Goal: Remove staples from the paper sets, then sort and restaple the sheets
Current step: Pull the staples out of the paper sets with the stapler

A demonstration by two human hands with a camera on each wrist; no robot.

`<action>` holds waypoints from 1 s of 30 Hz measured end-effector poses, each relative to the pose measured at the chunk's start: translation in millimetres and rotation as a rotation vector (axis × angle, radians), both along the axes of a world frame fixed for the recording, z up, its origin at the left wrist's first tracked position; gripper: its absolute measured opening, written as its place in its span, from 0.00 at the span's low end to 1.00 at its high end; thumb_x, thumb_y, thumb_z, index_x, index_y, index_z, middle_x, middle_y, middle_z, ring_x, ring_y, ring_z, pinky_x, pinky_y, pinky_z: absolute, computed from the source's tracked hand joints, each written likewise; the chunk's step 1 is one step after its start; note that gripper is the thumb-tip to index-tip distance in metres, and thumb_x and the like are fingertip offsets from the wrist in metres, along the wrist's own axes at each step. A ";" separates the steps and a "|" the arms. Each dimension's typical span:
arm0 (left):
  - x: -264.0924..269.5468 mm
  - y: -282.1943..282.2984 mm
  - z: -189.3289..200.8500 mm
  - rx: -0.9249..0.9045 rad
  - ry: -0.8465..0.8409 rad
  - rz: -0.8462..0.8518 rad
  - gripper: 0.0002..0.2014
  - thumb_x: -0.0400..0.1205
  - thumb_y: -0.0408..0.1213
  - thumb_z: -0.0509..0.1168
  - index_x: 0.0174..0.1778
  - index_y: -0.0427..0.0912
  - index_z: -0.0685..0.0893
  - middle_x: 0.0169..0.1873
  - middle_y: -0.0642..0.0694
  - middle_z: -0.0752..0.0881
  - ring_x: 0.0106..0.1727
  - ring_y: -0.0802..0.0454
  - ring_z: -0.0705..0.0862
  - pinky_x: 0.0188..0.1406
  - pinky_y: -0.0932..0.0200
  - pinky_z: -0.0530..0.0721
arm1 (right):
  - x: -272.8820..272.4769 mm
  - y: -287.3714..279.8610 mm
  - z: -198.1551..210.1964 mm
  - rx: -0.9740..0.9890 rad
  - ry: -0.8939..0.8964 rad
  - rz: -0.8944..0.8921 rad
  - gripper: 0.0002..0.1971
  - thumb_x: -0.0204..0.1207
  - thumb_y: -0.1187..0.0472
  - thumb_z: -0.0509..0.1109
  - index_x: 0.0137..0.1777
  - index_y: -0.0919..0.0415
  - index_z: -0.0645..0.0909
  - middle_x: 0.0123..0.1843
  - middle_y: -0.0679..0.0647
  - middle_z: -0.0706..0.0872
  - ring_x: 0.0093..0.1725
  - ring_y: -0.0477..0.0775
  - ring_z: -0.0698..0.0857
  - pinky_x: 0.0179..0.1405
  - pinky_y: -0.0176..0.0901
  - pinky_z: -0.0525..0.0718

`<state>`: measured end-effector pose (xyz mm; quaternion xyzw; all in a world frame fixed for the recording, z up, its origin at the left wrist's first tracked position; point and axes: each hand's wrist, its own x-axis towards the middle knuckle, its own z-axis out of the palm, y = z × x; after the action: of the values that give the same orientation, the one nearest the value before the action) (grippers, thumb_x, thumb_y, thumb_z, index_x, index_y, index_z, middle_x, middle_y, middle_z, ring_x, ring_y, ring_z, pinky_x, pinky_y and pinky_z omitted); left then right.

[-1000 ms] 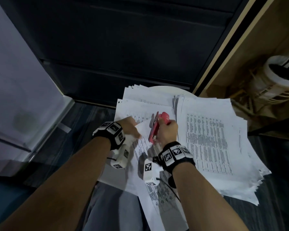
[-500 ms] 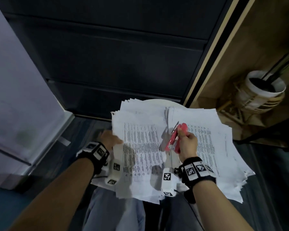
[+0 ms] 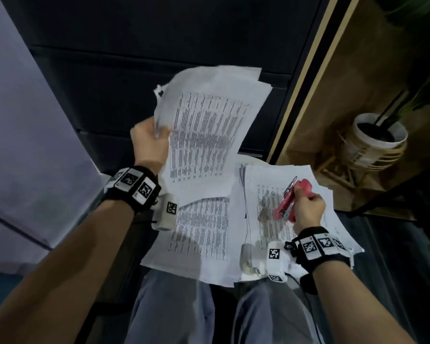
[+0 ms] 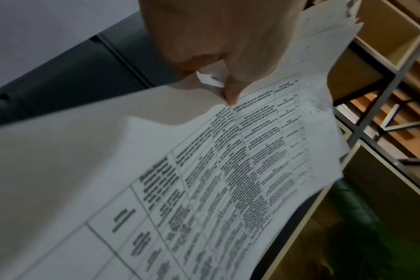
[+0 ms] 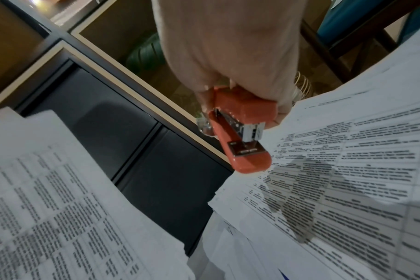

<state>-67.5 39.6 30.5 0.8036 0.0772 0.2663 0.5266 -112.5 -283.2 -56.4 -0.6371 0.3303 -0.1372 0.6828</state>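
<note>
My left hand point(image 3: 150, 142) grips a set of printed sheets point(image 3: 209, 127) by its left edge and holds it up off the table, tilted. In the left wrist view my thumb and fingers point(image 4: 230, 75) pinch the sheets' point(image 4: 204, 180) edge. My right hand point(image 3: 308, 209) holds a red stapler point(image 3: 289, 201) above the right pile of printed sheets point(image 3: 283, 232). The right wrist view shows the stapler point(image 5: 242, 136) with its metal nose just above that pile point(image 5: 348, 180). Another stack of sheets point(image 3: 201, 234) lies flat below the lifted set.
The papers cover a small round white table point(image 3: 251, 158) over my knees. A dark cabinet point(image 3: 159, 45) stands behind it. A wooden shelf unit point(image 3: 358, 108) at the right holds a white plant pot point(image 3: 380, 137). A pale wall point(image 3: 23, 120) runs along the left.
My left hand has taken a set of sheets from the left stack and lifted it up and away. My right hand with the stapler has drifted right, over the right pile.
</note>
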 end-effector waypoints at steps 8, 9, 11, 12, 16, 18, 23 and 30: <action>24.6 -58.5 -20.7 -0.132 0.125 -0.098 0.02 0.72 0.25 0.68 0.35 0.30 0.85 0.37 0.39 0.88 0.37 0.54 0.81 0.35 0.56 0.81 | 0.6 -30.3 15.2 0.021 -0.080 -0.140 0.09 0.80 0.58 0.70 0.41 0.51 0.72 0.45 0.61 0.85 0.31 0.52 0.81 0.18 0.34 0.74; 27.3 -76.3 -31.1 -0.143 0.177 -0.129 0.06 0.72 0.25 0.68 0.42 0.28 0.87 0.41 0.37 0.89 0.40 0.53 0.83 0.40 0.55 0.82 | 1.3 -36.9 18.7 0.015 -0.100 -0.172 0.09 0.80 0.58 0.70 0.42 0.51 0.72 0.46 0.61 0.85 0.31 0.52 0.81 0.19 0.34 0.74; 26.8 -115.8 -54.4 -0.130 0.296 -0.210 0.09 0.74 0.24 0.66 0.48 0.30 0.88 0.44 0.38 0.89 0.44 0.50 0.85 0.45 0.55 0.82 | 1.5 -48.6 25.9 -0.010 -0.150 -0.213 0.06 0.80 0.58 0.70 0.45 0.53 0.74 0.47 0.60 0.86 0.35 0.54 0.84 0.27 0.40 0.78; 24.8 -135.4 -66.4 -0.102 0.356 -0.254 0.10 0.75 0.24 0.65 0.49 0.32 0.88 0.44 0.38 0.88 0.46 0.47 0.85 0.46 0.54 0.82 | -0.1 -53.2 29.7 -0.019 -0.181 -0.213 0.06 0.80 0.59 0.70 0.48 0.56 0.74 0.46 0.59 0.85 0.35 0.52 0.84 0.29 0.43 0.79; 17.4 -196.0 -95.4 -0.064 0.559 -0.300 0.11 0.80 0.27 0.61 0.55 0.32 0.86 0.52 0.35 0.87 0.53 0.40 0.85 0.51 0.52 0.81 | -3.4 -62.7 24.6 -0.163 -0.198 -0.113 0.06 0.79 0.64 0.70 0.49 0.61 0.74 0.38 0.51 0.81 0.32 0.42 0.83 0.30 0.36 0.82; 18.5 -208.3 -104.6 -0.036 0.625 -0.287 0.12 0.82 0.28 0.61 0.58 0.32 0.85 0.55 0.35 0.87 0.57 0.39 0.84 0.48 0.55 0.80 | -2.5 -61.8 10.9 -0.264 -0.124 -0.050 0.08 0.78 0.63 0.72 0.43 0.57 0.74 0.40 0.53 0.81 0.40 0.52 0.83 0.41 0.45 0.83; 28.5 -180.6 -126.7 0.394 0.626 -0.419 0.16 0.83 0.31 0.60 0.67 0.33 0.76 0.61 0.35 0.83 0.62 0.38 0.82 0.58 0.48 0.82 | 4.8 -41.0 -28.0 -0.389 0.055 0.171 0.08 0.80 0.62 0.69 0.53 0.63 0.74 0.48 0.61 0.83 0.49 0.63 0.85 0.50 0.51 0.82; 49.8 -90.3 -148.1 0.910 0.821 -0.282 0.31 0.76 0.38 0.72 0.72 0.38 0.68 0.66 0.42 0.77 0.68 0.44 0.77 0.71 0.44 0.71 | 14.9 -4.9 -67.0 -0.471 0.400 0.499 0.13 0.84 0.58 0.63 0.63 0.65 0.69 0.54 0.62 0.84 0.47 0.63 0.87 0.50 0.63 0.87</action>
<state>-17.6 -50.7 -117.6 0.9864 0.0455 -0.1298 0.0895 -97.6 -288.1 -123.4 -0.8511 0.2511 0.0879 0.4525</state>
